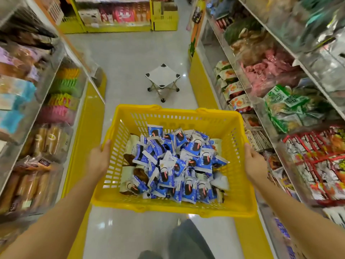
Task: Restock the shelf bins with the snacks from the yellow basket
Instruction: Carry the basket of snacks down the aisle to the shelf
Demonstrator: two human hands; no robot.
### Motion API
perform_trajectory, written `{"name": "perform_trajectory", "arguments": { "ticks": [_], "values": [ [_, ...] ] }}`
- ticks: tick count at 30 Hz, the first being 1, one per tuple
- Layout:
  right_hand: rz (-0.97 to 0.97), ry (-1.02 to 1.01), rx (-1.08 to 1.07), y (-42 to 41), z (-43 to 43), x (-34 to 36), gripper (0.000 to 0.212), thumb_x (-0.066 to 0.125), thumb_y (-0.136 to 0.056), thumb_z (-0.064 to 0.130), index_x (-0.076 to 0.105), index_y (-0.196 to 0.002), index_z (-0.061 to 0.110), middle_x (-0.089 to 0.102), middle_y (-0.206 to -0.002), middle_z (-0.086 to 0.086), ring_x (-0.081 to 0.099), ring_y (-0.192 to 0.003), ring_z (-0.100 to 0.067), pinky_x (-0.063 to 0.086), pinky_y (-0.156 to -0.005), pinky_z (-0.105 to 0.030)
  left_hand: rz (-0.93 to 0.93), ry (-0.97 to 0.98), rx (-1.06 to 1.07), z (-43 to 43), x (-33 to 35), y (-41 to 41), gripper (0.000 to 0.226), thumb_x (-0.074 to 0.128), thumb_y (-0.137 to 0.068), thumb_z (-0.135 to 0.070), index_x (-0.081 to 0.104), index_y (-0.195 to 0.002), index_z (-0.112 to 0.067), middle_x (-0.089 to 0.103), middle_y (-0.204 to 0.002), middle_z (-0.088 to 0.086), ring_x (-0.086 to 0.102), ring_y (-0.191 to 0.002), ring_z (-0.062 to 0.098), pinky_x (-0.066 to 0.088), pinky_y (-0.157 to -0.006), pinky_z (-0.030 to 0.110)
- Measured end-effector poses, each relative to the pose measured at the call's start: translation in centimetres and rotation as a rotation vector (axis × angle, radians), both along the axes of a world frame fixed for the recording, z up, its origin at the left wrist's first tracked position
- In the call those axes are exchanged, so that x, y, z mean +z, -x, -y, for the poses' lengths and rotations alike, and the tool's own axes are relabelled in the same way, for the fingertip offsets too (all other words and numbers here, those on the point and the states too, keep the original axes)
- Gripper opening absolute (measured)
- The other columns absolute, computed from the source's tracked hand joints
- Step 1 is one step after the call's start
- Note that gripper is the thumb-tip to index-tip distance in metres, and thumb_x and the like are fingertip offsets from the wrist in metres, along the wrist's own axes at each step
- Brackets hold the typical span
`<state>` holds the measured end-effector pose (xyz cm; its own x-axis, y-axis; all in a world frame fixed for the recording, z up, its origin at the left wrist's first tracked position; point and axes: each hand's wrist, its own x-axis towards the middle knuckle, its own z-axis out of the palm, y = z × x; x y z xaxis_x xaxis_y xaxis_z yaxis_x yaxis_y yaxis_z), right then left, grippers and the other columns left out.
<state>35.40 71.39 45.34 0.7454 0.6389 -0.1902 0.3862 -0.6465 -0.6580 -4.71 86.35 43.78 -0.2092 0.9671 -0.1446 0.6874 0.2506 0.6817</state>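
1. Both hands are busy here. The left grip [99,159] is curled over the left rim of the yellow slotted plastic basket [168,119], and the right grip [254,163] is clamped on the right rim. So both are closed on the basket, and nothing else is in either hand.
2. The basket is held up over the glossy white aisle floor [130,53], between the two shelf runs. The small blue-and-white wrapped snack packets [179,161] are still heaped inside, with a few cream-and-brown wrapped ones [130,157] along the left wall. My read is that no restocking has started yet.
3. Biggest risk imo is letting go with one hand to grab packets. The basket would hang off one rim, tilt, and the loose slippery heap would slide out.
4. Second one is the little white folding stool [162,79] sitting dead centre in the aisle, just ahead. With the basket blocking the view down, that's an easy trip. It might be a decent spot to park the basket though.
5. Wrong-bin risk too. The clear-fronted shelf bins [261,109] on the right hold plenty of mixed packets. The shelf edges are too blurred for me to see where the blue ones belong.
6. The full bins could also spill if more gets crammed in.
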Motion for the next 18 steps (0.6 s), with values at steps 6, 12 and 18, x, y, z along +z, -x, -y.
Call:
{"name": "perform_trajectory", "arguments": {
  "ticks": [6, 12, 18],
  "values": [
    [0.009, 0.028, 0.028, -1.8, -13.1, 0.1, 0.059, 0.026, -0.095, 0.058, 0.062, -0.081, 0.014, 0.055, -0.066, -0.013, 0.051, -0.061, -0.024, 0.028, -0.054, -0.032, -0.008, 0.026, 0.027, -11.2, 0.3, -0.8, 0.053, 0.033, -0.097, -0.048, 0.055, -0.085, -0.002, 0.053, -0.083, 0.014, 0.055, -0.086, 0.037, 0.039, -0.071, 0.041],
    [0.058, 0.016, 0.025, -2.0, -24.9, -0.4, 0.060, 0.027, -0.095, 0.055, 0.043, -0.054, 0.014, 0.047, -0.055, -0.006, 0.046, -0.057, -0.023, 0.026, -0.048, -0.030, 0.015, 0.052, 0.001, -23.4, 0.3, -1.1, 0.057, 0.033, -0.097, -0.045, 0.059, -0.088, 0.005, 0.056, -0.085, 0.025, 0.056, -0.088, 0.041, 0.039, -0.070, 0.041],
    [0.005, 0.015, -0.022, -2.7, -35.2, -1.0, 0.064, 0.027, -0.095, 0.054, 0.048, -0.066, 0.001, 0.049, -0.064, -0.018, 0.050, -0.065, -0.029, 0.031, -0.059, -0.036, 0.021, 0.047, -0.060, -35.6, 0.6, -3.2, 0.050, 0.034, -0.098, -0.042, 0.044, -0.066, -0.005, 0.043, -0.065, 0.013, 0.040, -0.066, 0.023, 0.024, -0.056, 0.036]
  ]
}}
